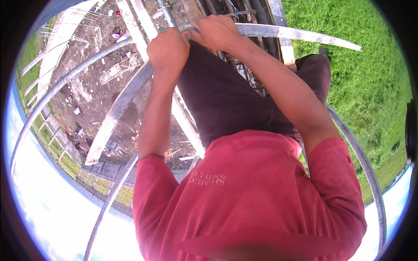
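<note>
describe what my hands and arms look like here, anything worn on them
Both your left hand and right hand are ungloved, with no watch or band visible on either wrist. Plain red short sleeves leave the forearms bare. Most fingers are hidden, so rings can't be ruled out.

Construction site, seemingly: scaffold poles (99, 55) above debris-strewn dirt (98, 89).

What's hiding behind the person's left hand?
A straight grey pipe reaches the top edge of the left hand, and a curved grey pipe runs toward its left side. Whatever is right behind the hand is covered, so I can't tell if the pipes meet.
</note>
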The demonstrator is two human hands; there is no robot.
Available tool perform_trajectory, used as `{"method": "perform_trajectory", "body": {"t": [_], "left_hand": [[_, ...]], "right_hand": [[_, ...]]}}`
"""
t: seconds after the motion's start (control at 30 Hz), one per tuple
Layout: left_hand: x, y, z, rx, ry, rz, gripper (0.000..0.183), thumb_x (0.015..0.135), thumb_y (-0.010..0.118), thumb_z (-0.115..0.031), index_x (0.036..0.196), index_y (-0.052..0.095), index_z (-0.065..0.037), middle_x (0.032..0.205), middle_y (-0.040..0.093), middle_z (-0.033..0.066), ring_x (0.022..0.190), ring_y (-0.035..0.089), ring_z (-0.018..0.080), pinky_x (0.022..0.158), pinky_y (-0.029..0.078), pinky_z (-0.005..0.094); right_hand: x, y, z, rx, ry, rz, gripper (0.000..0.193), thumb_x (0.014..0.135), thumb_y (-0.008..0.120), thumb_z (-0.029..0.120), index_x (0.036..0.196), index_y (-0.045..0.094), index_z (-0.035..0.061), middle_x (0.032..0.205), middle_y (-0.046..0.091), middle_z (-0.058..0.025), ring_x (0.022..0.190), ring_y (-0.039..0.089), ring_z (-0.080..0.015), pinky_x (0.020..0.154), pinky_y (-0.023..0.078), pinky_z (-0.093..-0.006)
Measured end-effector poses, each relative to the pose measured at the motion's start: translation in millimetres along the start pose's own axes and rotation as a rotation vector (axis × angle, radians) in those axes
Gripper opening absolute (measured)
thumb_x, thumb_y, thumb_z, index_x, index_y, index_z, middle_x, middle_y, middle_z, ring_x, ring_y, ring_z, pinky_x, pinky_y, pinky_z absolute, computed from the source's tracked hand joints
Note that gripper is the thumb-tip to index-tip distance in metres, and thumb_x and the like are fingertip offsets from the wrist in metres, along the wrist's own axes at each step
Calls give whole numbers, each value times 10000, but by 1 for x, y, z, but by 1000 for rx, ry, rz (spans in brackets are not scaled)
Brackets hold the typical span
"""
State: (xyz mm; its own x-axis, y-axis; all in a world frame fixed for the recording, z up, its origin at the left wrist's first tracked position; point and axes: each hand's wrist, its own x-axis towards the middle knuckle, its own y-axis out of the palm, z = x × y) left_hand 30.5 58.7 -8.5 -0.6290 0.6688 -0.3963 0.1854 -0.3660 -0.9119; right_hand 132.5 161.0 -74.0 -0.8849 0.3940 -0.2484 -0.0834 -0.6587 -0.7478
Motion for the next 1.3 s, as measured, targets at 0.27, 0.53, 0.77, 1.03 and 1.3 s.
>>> {"method": "perform_trajectory", "body": {"t": [0.27, 0.53, 0.77, 1.03, 1.3], "left_hand": [[14, -18, -13, -15, -106, -183, 407, 965, 638, -437, 947, 765, -51, 902, 752, 224, 889, 741, 415, 778, 581, 503], [18, -102, -16, -289, -144, -626, 377, 1030, 502, -295, 1188, 731, -42, 1025, 745, 234, 982, 715, 430, 881, 536, 521], [-4, -154, -36, -747, 275, -866, 459, 915, 672, -149, 1314, 614, 71, 1318, 645, 240, 1222, 586, 428, 1076, 431, 506], [-40, -228, 29, -748, 452, -563, 614, 832, 827, -396, 1256, 673, 20, 1210, 683, 210, 1129, 643, 365, 986, 486, 426], [-56, -211, 31, -777, 650, -610, 642, 755, 884, -408, 1213, 682, -7, 1039, 666, 128, 971, 659, 276, 868, 513, 362]], "right_hand": [[21, -15, 16, 6, 27, -210, 367, 934, 616, 365, 937, 733, 17, 852, 742, -213, 799, 734, -392, 709, 573, -506], [74, -86, 56, 38, -147, -839, 291, 928, 634, 322, 915, 646, 31, 828, 724, -170, 736, 718, -375, 627, 561, -495], [48, -175, 64, 25, -233, -1093, 188, 900, 700, 222, 919, 641, 45, 814, 672, -146, 751, 692, -347, 662, 547, -456], [-21, -208, 78, 57, -443, -1127, 393, 786, 815, 197, 1113, 664, 38, 1099, 690, -148, 992, 680, -362, 823, 559, -435], [-61, -221, 56, 449, -556, -650, 584, 787, 853, 314, 1258, 654, 30, 1194, 623, -133, 1158, 604, -293, 1030, 460, -411]]}}
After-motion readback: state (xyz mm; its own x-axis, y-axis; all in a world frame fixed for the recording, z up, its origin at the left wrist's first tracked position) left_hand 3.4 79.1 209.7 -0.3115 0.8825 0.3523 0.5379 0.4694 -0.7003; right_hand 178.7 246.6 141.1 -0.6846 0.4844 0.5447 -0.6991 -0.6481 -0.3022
